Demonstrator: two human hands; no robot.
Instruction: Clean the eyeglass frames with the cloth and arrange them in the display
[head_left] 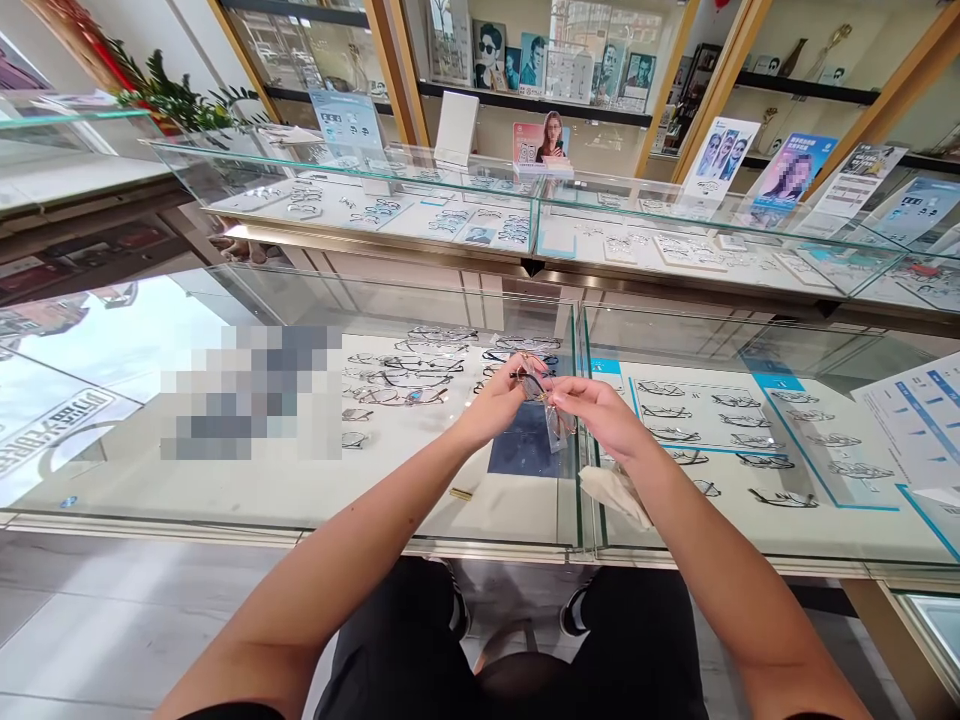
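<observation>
Above the glass counter, my left hand (501, 398) and my right hand (600, 408) meet around one pair of eyeglasses (534, 386). The frame looks thin, with dark and gold-coloured parts. My left fingers are closed on one side of it, and my right thumb and fingers pinch the other side. A clear lens or plastic piece (556, 428) hangs just below my right fingertips; I cannot tell which it is. Beneath the hands is a dark blue sheet (525, 450). A crumpled beige cloth (615, 494) lies beside my right wrist.
Several eyeglasses (420, 370) sit in rows left of my hands, and more eyeglasses (742, 420) to the right. A small gold-coloured object (460, 493) is near my left forearm. A glass edge (577, 440) divides the counter. Another glass display case (450, 200) stands behind, bearing upright cards (795, 168).
</observation>
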